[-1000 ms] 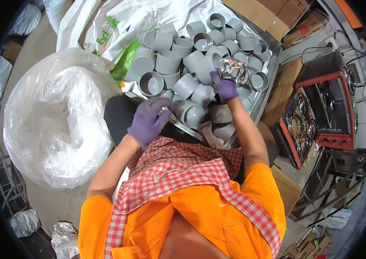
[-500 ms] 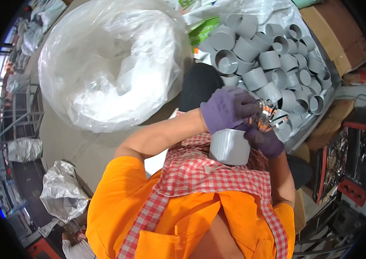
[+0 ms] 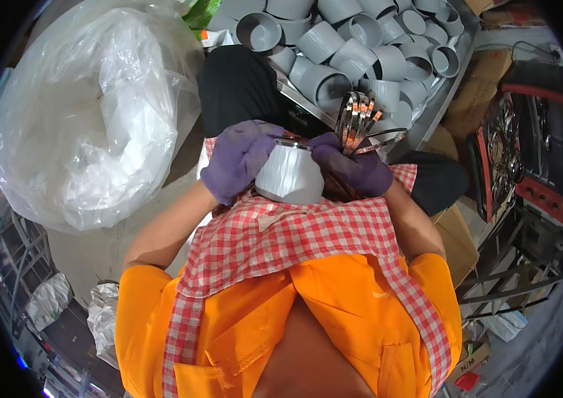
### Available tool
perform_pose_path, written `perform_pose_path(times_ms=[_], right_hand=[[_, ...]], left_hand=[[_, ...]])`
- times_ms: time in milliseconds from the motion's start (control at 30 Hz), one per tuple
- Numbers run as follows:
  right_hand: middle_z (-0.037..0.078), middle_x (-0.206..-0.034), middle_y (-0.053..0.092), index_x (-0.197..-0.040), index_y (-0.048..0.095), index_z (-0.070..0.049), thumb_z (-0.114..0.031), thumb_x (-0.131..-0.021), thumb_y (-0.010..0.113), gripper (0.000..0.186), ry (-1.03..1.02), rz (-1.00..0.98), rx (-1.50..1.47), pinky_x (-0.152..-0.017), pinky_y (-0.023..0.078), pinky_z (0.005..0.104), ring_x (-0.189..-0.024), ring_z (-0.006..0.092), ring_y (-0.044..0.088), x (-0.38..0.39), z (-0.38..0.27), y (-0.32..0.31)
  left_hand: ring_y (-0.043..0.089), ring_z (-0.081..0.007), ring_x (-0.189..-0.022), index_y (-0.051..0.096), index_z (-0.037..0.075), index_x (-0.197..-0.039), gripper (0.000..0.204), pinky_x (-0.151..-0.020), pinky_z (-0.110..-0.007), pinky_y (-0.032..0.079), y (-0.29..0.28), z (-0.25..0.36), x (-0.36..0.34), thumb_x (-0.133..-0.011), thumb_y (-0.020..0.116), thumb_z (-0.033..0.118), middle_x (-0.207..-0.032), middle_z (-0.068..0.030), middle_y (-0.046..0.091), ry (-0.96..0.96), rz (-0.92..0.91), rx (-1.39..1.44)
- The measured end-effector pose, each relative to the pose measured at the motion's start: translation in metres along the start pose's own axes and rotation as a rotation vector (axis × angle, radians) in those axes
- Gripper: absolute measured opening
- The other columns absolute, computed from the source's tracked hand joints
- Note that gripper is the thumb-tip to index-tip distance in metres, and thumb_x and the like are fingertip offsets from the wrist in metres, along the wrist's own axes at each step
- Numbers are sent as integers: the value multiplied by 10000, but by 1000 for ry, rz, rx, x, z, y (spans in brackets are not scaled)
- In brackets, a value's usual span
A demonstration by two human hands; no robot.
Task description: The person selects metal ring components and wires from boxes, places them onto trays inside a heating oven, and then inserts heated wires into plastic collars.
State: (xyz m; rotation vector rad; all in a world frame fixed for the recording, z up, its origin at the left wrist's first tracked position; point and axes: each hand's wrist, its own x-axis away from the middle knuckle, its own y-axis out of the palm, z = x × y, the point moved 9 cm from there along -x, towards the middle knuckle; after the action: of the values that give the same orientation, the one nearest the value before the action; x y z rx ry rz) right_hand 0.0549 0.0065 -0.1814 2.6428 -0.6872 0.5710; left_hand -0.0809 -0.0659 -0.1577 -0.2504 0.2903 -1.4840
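A light grey plastic cup (image 3: 289,176) stands in my lap on the red checked apron (image 3: 275,235). A thin shiny metal ring (image 3: 293,144) lies along its top rim. My left hand (image 3: 240,159), in a purple glove, is closed at the left of the rim, with its thumb and fingers on the cup and ring edge. Also gloved in purple, my right hand (image 3: 353,166) holds a bundle of shiny metal rings (image 3: 361,119) that fan out above it. Its fingertips press at the right of the same rim; the cup's far side is hidden.
Ahead, a metal-edged tray (image 3: 437,99) holds many similar grey cups (image 3: 354,58). A big clear plastic bag (image 3: 82,126) bulges at the left. On the right are red-framed bins (image 3: 543,146) with metal rings, and cardboard (image 3: 457,242).
My left hand has left the ring bundle and moved to the left of the cup's rim, where a metal ring now shows. The right hand has come to the rim's right side. The view has shifted.
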Motion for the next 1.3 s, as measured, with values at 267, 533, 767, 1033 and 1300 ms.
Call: perform_pose_path(times_ms=[267, 533, 767, 1033, 1300], right_hand=[[112, -1000, 605, -1090, 563, 5, -67, -822, 602, 281, -329, -23, 289, -760, 465, 268, -875, 155, 584, 27, -28, 7], [152, -1147, 543, -1165, 513, 33, -116, -842, 532, 356, -49, 295, -303, -863, 435, 287, -1022, 200, 537, 30, -16, -22], [88, -984, 621, -1072, 586, 26, -118, -806, 573, 302, 122, 5, -196, -824, 456, 266, -898, 152, 583, 5, -23, -10], [16, -918, 631, -1057, 625, -24, -179, -879, 556, 246, -176, 367, -128, -732, 461, 250, -815, 86, 580, -12, -42, -29], [235, -842, 609, -1093, 551, -50, -395, -828, 482, 440, -2, 629, 1260, -742, 445, 494, -843, 400, 584, -156, 100, -143]], left_hand=[[477, -226, -1168, 385, 20, -1310, 569, -1007, -340, 346, 63, -30, 26, -878, 514, 367, -1259, -128, 501, -690, -283, 1265], [458, -198, -1176, 301, 17, -1357, 679, -1001, -315, 343, 40, 5, 8, -790, 611, 223, -1299, -111, 450, -458, -205, 1139], [559, -251, -1007, 566, 15, -1105, 342, -876, -308, 441, 18, 15, -7, -766, 605, 38, -1131, -128, 559, -212, -162, 431], [546, -152, -948, 569, -21, -1048, 279, -845, -267, 420, -62, 25, 15, -842, 520, 160, -1051, -76, 582, -402, 368, 703], [406, -283, -1214, 460, 38, -1266, 626, -1029, -362, 294, -271, 28, 73, -753, 717, 287, -1337, -164, 385, -216, 1124, -1199]])
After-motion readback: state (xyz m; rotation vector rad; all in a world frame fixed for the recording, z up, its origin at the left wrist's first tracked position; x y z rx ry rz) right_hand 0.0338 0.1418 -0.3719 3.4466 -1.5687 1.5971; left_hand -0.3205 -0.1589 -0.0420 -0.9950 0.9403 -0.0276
